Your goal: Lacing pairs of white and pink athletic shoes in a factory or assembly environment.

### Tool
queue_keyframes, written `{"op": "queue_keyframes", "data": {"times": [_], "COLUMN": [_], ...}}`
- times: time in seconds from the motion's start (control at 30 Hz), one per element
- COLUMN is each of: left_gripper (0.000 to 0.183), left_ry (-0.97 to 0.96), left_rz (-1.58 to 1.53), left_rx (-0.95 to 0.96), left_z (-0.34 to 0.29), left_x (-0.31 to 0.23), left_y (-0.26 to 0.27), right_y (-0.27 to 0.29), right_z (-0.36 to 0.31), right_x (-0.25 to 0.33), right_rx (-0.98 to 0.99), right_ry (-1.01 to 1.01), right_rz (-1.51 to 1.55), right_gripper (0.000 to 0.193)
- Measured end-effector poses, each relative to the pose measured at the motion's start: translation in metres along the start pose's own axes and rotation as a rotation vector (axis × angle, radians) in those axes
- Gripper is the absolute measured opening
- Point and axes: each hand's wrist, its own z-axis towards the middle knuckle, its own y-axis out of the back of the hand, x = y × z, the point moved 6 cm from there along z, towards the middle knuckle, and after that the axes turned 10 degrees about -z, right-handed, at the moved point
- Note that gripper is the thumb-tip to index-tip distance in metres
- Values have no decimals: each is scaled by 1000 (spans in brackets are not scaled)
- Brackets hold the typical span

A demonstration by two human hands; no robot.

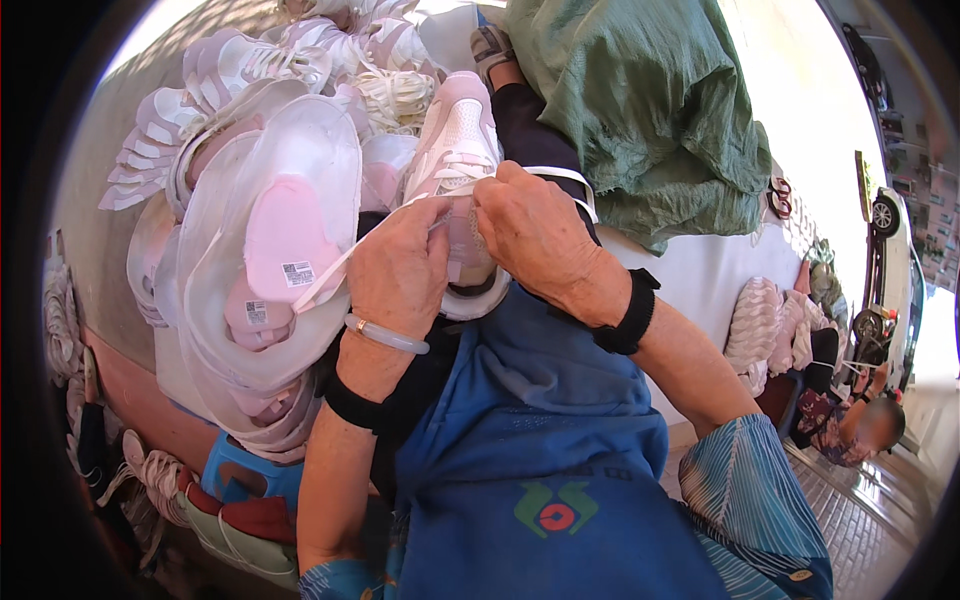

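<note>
A pink and white sneaker upper (455, 130) rests toe-away over my lap, with white lacing across its front. At its left side, my left hand (402, 262) is closed with thumb and fingers pinched on a white shoelace (335, 272), which trails down to the left. My right hand (540, 235) is closed at the upper's right edge, pinching the lace too. From there a length of lace loops out to the right over my dark trouser leg. The fingertips of both hands almost meet over the tongue, and the right knuckles hide part of the eyelets.
Stacked translucent liners with pink insoles (295, 235) stand close on my left. Beyond them lie piled shoe uppers (230, 75) and a bundle of laces (395, 95). A green sack (650, 110) bulges at the far right, near scissors (779, 198). Another person (850, 430) sits farther right.
</note>
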Motion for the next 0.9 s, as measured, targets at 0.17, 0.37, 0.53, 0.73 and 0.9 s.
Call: {"op": "queue_keyframes", "data": {"times": [0.17,0.37,0.53,0.73,0.9], "left_gripper": [23,25,24,24,26], "left_ry": [9,103,185,176,67], "left_rz": [28,31,-41,-40,97], "left_rx": [-7,13,61,68,65], "left_z": [2,5,11,9,13], "left_x": [6,12,17,17,1], "left_y": [-1,-3,-2,-3,-1], "right_y": [-13,-24,-22,-12,-29], "right_z": [4,-1,0,6,-2], "right_x": [-1,-24,-26,-15,-32], "right_rx": [-9,-61,23,-94,-55], "right_ry": [-52,-250,-239,-35,-291], "right_rz": [55,605,640,303,736], "right_gripper": [12,15,18,22,21]}}
